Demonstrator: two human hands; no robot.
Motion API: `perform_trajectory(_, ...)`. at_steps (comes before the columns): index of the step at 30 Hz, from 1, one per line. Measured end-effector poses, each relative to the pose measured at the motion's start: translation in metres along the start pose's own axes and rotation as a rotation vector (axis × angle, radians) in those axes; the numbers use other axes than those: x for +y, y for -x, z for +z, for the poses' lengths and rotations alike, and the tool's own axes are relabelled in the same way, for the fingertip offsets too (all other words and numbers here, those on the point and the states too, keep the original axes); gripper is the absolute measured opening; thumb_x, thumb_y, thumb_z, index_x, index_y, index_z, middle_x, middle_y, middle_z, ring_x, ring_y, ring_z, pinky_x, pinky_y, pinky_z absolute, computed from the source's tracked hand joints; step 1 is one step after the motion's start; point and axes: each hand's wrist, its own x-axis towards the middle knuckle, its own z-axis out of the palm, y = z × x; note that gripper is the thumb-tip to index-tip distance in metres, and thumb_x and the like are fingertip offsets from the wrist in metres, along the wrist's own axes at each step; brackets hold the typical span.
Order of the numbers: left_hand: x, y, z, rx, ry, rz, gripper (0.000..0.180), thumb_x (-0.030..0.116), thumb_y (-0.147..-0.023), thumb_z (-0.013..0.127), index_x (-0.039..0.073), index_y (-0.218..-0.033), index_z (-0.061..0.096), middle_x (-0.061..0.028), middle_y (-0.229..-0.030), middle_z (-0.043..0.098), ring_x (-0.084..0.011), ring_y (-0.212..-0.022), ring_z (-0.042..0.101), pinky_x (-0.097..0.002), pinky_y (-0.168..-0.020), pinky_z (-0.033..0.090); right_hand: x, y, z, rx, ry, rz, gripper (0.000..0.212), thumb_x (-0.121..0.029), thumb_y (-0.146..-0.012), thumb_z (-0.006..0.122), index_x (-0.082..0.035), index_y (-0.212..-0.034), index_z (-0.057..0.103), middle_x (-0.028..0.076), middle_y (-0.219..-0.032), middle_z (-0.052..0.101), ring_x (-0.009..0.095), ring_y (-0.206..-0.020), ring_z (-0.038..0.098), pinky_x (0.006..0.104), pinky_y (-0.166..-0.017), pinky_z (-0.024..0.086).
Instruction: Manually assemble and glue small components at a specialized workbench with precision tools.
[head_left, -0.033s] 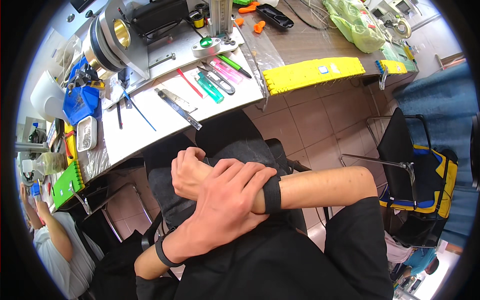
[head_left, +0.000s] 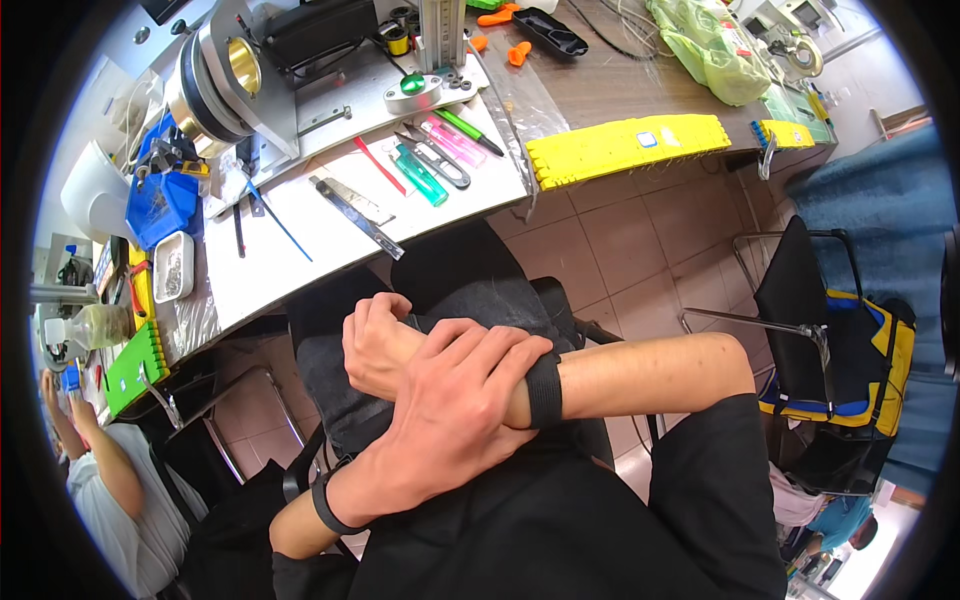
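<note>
My left hand [head_left: 455, 405] lies across my right wrist, its fingers wrapped over it next to a wide black wristband [head_left: 545, 390]. A thinner black band [head_left: 328, 503] circles my left wrist. My right hand [head_left: 378, 345] rests above my lap with its fingers curled in; I see nothing in it, though its palm is hidden. Beyond both hands, on the white tabletop [head_left: 270, 285], lie a dark metal blade-like tool [head_left: 355, 218], thread snips [head_left: 437, 158], a green translucent piece [head_left: 420, 177], pink pieces [head_left: 453, 140], a green pen [head_left: 468, 131] and a red stick [head_left: 380, 165].
A metal machine [head_left: 225, 90] stands at the back left, beside a blue tray [head_left: 165, 205] and a small white dish [head_left: 174, 268]. Yellow toothed strips [head_left: 630, 148] line the right table edge. A chair [head_left: 795, 300] stands right. Another person [head_left: 125, 490] sits at the left.
</note>
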Motion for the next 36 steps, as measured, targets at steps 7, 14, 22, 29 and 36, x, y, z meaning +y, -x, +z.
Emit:
perform_trajectory(7,0.018,-0.004,-0.013,-0.029,0.043,-0.135,0.069,0.020,-0.054,0.087,0.008,-0.118,0.065,-0.0097,-0.110,0.066,-0.0295,-0.100,0.062,-0.0418,-0.094,0.045,-0.002,0.011,-0.001,-0.039,0.049,-0.011,0.016,-0.020,-0.078,0.069,-0.004,-0.075,0.071,0.014,-0.071,0.060,0.028,-0.069,0.061,0.0429,-0.059,0.049)
perform_trajectory(14,0.008,0.001,-0.004,-0.032,0.021,-0.056,0.070,0.019,-0.056,0.086,0.006,-0.121,0.064,-0.0106,-0.110,0.067,-0.0288,-0.103,0.063,-0.0440,-0.101,0.043,0.000,0.004,-0.005,-0.076,0.106,-0.021,0.016,-0.020,-0.079,0.068,-0.005,-0.077,0.070,0.013,-0.072,0.059,0.028,-0.070,0.060,0.0429,-0.059,0.049)
perform_trajectory(22,-0.001,-0.006,-0.011,-0.066,0.020,-0.030,0.081,0.026,-0.057,0.089,0.005,-0.129,0.060,-0.0142,-0.118,0.064,-0.0325,-0.113,0.060,-0.0478,-0.107,0.040,0.000,-0.002,-0.007,-0.110,0.170,-0.044,0.016,-0.020,-0.080,0.068,-0.005,-0.078,0.070,0.013,-0.073,0.057,0.028,-0.070,0.059,0.0429,-0.060,0.049)
perform_trajectory(29,-0.007,0.027,-0.074,0.369,-0.118,-0.167,0.080,0.031,-0.070,0.090,-0.001,-0.133,0.054,-0.0154,-0.129,0.059,-0.0291,-0.122,0.055,-0.0398,-0.107,0.040,0.069,0.038,-0.057,0.348,-0.482,-0.110,0.016,-0.020,-0.082,0.066,-0.003,-0.082,0.066,0.012,-0.075,0.068,0.032,-0.074,0.069,0.0422,-0.065,0.055)
perform_trajectory(36,-0.035,0.056,-0.081,0.750,-0.012,-0.412,0.025,0.000,-0.085,0.073,-0.001,-0.109,0.065,-0.0094,-0.101,0.065,-0.0173,-0.095,0.061,-0.0303,-0.089,0.046,0.097,0.039,-0.086,0.525,-0.675,0.031,0.015,-0.017,-0.091,0.067,-0.002,-0.088,0.070,0.012,-0.078,0.069,0.030,-0.073,0.067,0.0390,-0.066,0.052)
